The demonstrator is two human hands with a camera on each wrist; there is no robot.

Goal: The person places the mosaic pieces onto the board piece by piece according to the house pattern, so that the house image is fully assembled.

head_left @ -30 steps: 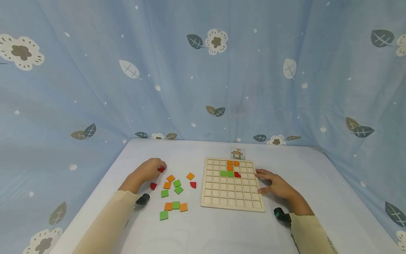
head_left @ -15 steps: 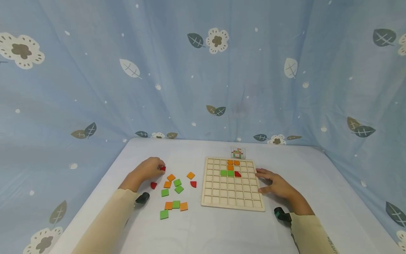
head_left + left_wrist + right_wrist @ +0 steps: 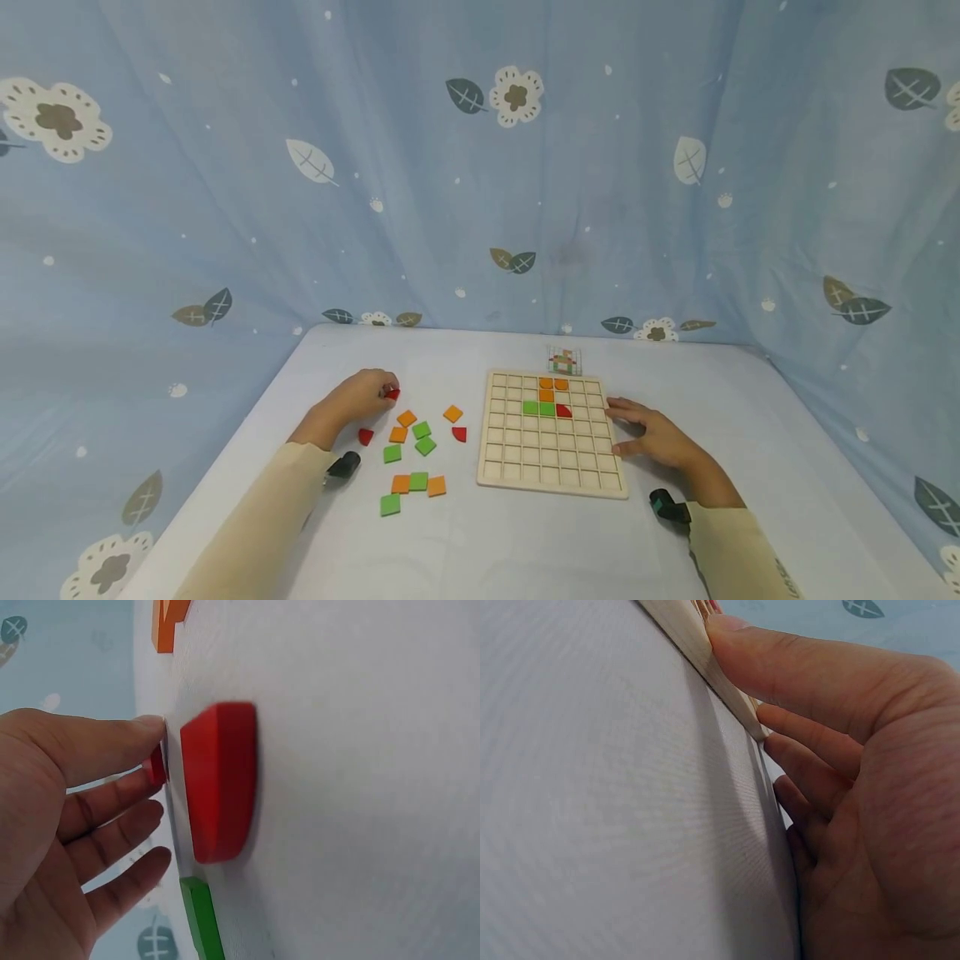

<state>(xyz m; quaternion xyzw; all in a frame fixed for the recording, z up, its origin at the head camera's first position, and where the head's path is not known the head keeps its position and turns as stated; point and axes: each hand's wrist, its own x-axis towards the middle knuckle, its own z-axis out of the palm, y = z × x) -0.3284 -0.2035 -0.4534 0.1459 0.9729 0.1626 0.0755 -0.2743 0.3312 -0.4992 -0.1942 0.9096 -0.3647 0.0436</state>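
Note:
At the table's left side, my left hand [image 3: 363,395] pinches a red quarter-circle tile [image 3: 392,394] between thumb and index finger, low over the cloth. In the left wrist view that tile [image 3: 156,765] is mostly hidden by the fingertips, and the other fingers are loosely bent. A second red tile [image 3: 221,784] lies on the cloth near the hand. My right hand [image 3: 654,437] rests at the right edge of the wooden grid board [image 3: 525,476]. Its thumb and fingers [image 3: 810,765] touch the board's side, spread and relaxed. Orange, green and red tiles sit in the board's upper cells.
Several loose orange and green tiles [image 3: 425,446] lie between my left hand and the board, with another red quarter-circle tile [image 3: 460,433] nearer the board. A small pattern card [image 3: 564,361] lies behind the board. A blue patterned curtain [image 3: 420,167] hangs behind the table.
My left hand has shifted slightly right and away with the pinched red tile, which shows more at the fingertips. My right hand stays at the board's edge.

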